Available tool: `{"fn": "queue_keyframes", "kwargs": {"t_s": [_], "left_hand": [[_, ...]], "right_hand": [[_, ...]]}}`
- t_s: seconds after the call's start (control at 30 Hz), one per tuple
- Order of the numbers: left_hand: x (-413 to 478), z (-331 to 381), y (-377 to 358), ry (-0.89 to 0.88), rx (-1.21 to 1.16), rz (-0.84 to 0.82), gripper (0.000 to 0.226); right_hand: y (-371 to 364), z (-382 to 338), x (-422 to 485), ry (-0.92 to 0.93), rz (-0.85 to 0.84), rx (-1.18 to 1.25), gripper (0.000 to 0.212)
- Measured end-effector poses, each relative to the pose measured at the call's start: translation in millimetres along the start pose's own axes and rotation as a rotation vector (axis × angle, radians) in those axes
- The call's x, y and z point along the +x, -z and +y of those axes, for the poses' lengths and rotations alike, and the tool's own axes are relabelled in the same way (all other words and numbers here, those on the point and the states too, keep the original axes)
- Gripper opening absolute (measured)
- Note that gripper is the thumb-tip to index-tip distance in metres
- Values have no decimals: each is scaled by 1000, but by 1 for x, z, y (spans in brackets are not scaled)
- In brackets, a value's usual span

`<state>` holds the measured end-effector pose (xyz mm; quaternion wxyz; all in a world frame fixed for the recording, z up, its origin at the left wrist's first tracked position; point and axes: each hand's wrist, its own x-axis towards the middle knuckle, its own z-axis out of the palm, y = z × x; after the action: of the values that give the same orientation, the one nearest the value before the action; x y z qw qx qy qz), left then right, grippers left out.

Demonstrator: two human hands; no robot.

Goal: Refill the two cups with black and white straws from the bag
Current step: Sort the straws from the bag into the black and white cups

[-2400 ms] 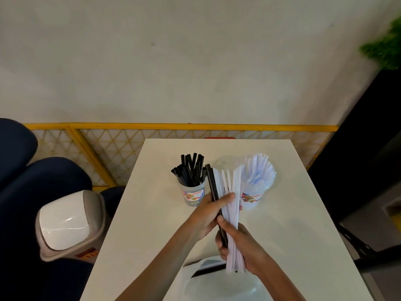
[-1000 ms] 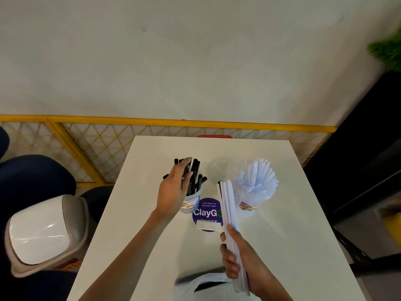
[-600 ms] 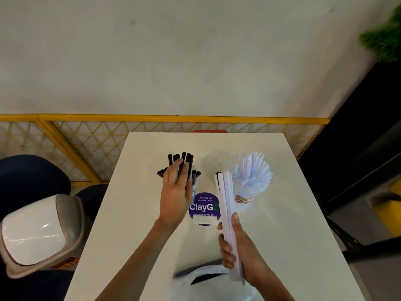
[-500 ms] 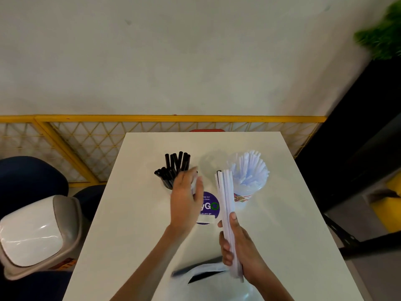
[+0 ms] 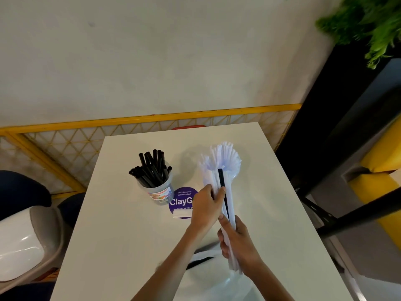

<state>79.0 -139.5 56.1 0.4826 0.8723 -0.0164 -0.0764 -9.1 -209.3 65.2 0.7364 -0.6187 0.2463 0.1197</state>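
Note:
A clear cup (image 5: 159,193) packed with black straws (image 5: 152,168) stands left of centre on the white table (image 5: 121,224). To its right, a second cup, mostly hidden, holds fanned white straws (image 5: 223,157). My right hand (image 5: 238,242) grips a bundle of white straws (image 5: 230,205) held upright in front of that cup. One black straw (image 5: 221,181) sits in the bundle. My left hand (image 5: 207,208) pinches the bundle at that black straw. A clear plastic bag (image 5: 217,276) with a black straw in it lies at the near edge.
A purple round sticker (image 5: 181,202) lies on the table between the cups. A swing-lid bin (image 5: 23,244) and dark blue seats stand to the left. A yellow mesh fence (image 5: 65,144) runs behind the table. Black furniture and a green plant (image 5: 368,22) fill the right.
My left hand left the black-straw cup and came right to the bundle in my right hand, where it now pinches at a black straw. The view shifted slightly.

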Motion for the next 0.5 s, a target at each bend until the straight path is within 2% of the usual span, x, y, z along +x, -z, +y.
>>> {"fn": "queue_keyframes", "kwargs": {"t_s": [0.17, 0.5], "left_hand": [[1, 7, -11, 42, -51, -3, 33], [0, 30, -33, 270, -324, -101, 21]], "right_hand": [[15, -4, -1, 1, 8, 58, 32], [48, -9, 3, 9, -56, 66, 27]]}}
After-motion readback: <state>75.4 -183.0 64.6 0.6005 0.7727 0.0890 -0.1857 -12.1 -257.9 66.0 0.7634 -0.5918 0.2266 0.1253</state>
